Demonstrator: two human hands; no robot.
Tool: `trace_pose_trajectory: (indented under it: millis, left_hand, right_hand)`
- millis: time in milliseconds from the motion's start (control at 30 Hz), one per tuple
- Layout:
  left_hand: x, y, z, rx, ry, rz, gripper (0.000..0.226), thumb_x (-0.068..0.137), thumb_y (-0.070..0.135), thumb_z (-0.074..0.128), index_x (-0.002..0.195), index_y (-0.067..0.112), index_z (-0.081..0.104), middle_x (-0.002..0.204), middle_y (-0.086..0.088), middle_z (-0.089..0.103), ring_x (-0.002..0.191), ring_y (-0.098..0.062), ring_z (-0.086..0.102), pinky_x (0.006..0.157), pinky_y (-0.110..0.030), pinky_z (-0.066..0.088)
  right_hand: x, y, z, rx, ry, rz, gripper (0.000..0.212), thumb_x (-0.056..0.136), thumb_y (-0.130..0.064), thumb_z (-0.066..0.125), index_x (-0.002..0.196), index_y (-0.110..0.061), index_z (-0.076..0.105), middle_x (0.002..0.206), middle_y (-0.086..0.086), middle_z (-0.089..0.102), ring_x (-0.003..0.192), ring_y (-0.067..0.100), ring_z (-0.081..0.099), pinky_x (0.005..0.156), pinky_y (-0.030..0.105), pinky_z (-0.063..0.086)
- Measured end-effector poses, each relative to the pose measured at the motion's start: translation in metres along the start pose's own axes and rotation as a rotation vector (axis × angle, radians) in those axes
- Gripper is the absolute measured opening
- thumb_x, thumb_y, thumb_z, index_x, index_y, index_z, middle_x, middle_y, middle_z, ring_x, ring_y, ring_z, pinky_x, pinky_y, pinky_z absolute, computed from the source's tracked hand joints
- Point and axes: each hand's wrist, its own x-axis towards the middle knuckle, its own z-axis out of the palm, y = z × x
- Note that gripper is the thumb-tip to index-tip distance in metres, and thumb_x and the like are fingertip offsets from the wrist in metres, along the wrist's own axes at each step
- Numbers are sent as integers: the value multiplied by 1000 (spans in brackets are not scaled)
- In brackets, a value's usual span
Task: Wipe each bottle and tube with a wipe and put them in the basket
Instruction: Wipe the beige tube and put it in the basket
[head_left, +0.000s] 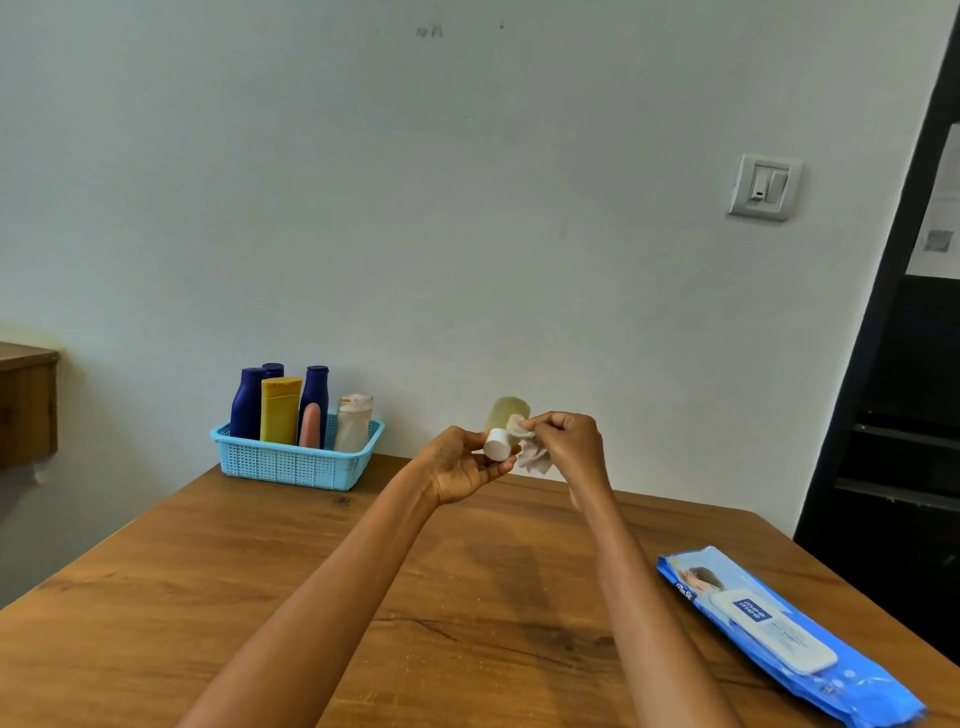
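Pale wall (467, 182) fills most of the view, with a wooden counter (260, 597) below it. Against that wall, at the counter's far left corner, sits a blue basket (293, 462) already holding several bottles and tubes upright: dark blue ones, a yellow tube, a pink one and a pale bottle. A blue pack of wipes (779, 639) lies flat near the counter's right edge. Above the counter's middle, the left hand (462, 467) grips a yellowish bottle (506, 415) near its white cap, while the right hand (569, 447) pinches a crumpled wipe (530, 452) against the bottle. Wiping looks to be the step in hand; next the bottle likely needs carrying left to the basket and standing in its remaining gap.
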Motion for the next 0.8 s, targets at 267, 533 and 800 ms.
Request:
trace_pose_trajectory:
  millis: [267, 533, 800]
  left_hand:
    - [0, -2, 4, 6, -27, -10, 25, 96, 2, 36, 116, -13, 42, 100, -29, 60, 83, -32, 60, 65, -35, 58]
    - [6, 4, 0, -30, 102, 111, 20, 98, 4, 40, 113, -8, 45, 94, -25, 53, 79, -33, 58, 52, -32, 56]
    - [11, -4, -4, 206, 89, 237, 14, 93, -5, 47, 100, -4, 59, 83, -13, 62, 67, -18, 63, 57, -26, 57]
  right_hand:
    - [-1, 2, 3, 31, 39, 20, 34, 91, -8, 54, 125, -12, 60, 125, 3, 61, 111, 17, 57, 85, 20, 46]
    - [-5, 1, 18, 35, -43, 34, 26, 83, -4, 59, 103, -11, 72, 108, 2, 70, 95, 10, 62, 66, 10, 45]
    - [-9, -6, 31, -42, -25, -29, 22, 87, -7, 57, 102, -12, 72, 106, 6, 70, 93, 15, 64, 76, 22, 53]
